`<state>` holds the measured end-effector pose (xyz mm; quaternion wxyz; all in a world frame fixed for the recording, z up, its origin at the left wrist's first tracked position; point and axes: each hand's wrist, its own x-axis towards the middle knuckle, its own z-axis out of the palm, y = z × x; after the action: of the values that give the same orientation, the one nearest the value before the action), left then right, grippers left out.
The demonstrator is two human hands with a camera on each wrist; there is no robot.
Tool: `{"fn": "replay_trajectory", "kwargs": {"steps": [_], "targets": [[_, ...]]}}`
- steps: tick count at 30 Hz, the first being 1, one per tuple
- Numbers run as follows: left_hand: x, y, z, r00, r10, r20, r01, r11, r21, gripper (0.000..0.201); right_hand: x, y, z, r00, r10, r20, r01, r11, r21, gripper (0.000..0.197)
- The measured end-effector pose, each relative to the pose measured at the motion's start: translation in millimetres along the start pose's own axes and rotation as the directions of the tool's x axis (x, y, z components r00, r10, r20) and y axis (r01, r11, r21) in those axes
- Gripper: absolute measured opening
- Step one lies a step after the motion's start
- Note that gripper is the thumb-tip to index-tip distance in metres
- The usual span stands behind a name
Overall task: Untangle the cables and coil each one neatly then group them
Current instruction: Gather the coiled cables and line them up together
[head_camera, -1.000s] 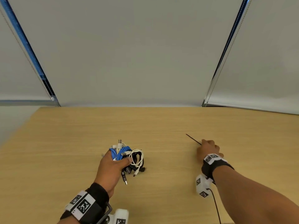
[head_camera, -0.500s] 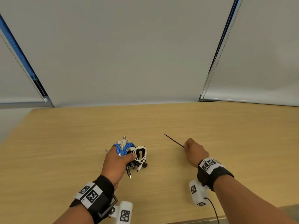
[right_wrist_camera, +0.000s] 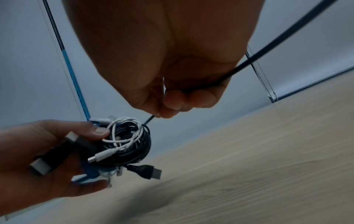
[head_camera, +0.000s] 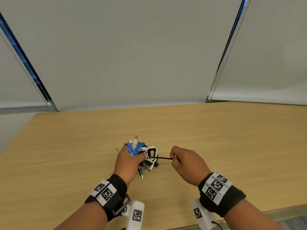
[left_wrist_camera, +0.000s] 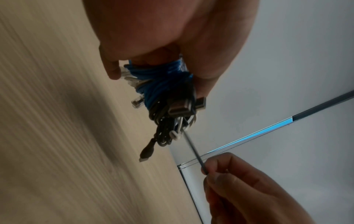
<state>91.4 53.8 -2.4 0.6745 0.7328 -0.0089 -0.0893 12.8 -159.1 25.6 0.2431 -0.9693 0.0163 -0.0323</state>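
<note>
Clearly the job is nearing its end, judging by how things are lying. Nearest the front edge of the table, the left hand is curling its fingers and thumb round a bundle of coiled cables, holding it just above the wood, roughly midway between the left and right edges. Within the bundle a blue cable is sitting wound on the left side, with a white cable and a black cable looped beside it; several plugs are hanging loose from the bottom. To the right, the right hand is pinching a thin black tie between thumb and fingertip, its other fingers folded in; the tie's far end is reaching into the loops on the bundle's right side, next to the left thumb.

Untangling and coiling are looking done, since no loose cable is lying anywhere on the table. Grouping is the step under way: the tie is only just meeting the coils and is not yet going round them. What is left, I judge, is wrapping and fastening it, then setting the bundle down. Beyond the far edge, pale roller blinds are hanging.
</note>
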Motion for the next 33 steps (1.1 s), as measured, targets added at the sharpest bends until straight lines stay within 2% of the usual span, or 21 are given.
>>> {"fn": "replay_trajectory", "kwargs": {"steps": [8, 13, 18, 20, 23, 25, 27, 29, 31, 33], "targets": [[-3.2, -7.2, -8.8, 0.999, -0.033, 0.042, 0.035, 0.998, -0.048, 0.032, 5.2, -17.3, 15.4, 0.998, 0.048, 0.047, -0.059, 0.964, 0.260, 0.020], [-5.9, -10.2, -17.4, 0.996, -0.019, 0.082, 0.025, 0.997, -0.069, 0.033, 7.8, -20.5, 18.9, 0.971, 0.088, 0.222, -0.180, 0.881, 0.437, 0.025], [-10.7, -10.6, -17.1, 0.994, -0.019, 0.111, 0.023, 0.999, -0.034, 0.036, 9.1, -29.4, 22.4, 0.984, 0.113, 0.138, -0.161, 0.895, 0.416, 0.019], [-12.9, -11.8, -15.9, 0.994, -0.025, 0.103, 0.028, 0.999, -0.025, 0.035, 8.6, -32.9, 27.8, 0.979, 0.142, 0.149, -0.198, 0.842, 0.501, 0.019], [-16.5, -14.1, -15.0, 0.995, -0.038, 0.096, 0.042, 0.998, -0.049, 0.034, 6.3, -37.0, 34.8, 0.959, 0.204, 0.196, -0.283, 0.674, 0.682, 0.017], [-18.9, -16.2, -14.9, 0.993, -0.055, 0.105, 0.062, 0.996, -0.066, 0.033, 3.8, -39.8, 39.5, 0.943, 0.233, 0.237, -0.331, 0.603, 0.726, 0.019], [-22.0, -18.1, -14.1, 0.989, -0.064, 0.131, 0.074, 0.995, -0.067, 0.032, 1.3, -43.5, 44.5, 0.926, 0.216, 0.310, -0.377, 0.557, 0.740, 0.026], [-25.1, -19.4, -13.1, 0.985, -0.072, 0.156, 0.082, 0.995, -0.055, 0.031, -0.5, -45.0, 47.3, 0.896, 0.198, 0.399, -0.438, 0.549, 0.712, 0.031], [-27.6, -22.5, -13.3, 0.980, -0.074, 0.187, 0.083, 0.996, -0.036, 0.029, -1.8, -43.2, 48.2, 0.854, 0.205, 0.479, -0.505, 0.550, 0.665, 0.031], [-30.2, -25.1, -14.3, 0.973, -0.079, 0.218, 0.085, 0.996, -0.018, 0.027, -3.6, -39.1, 48.7, 0.824, 0.220, 0.522, -0.554, 0.505, 0.662, 0.029]]}}
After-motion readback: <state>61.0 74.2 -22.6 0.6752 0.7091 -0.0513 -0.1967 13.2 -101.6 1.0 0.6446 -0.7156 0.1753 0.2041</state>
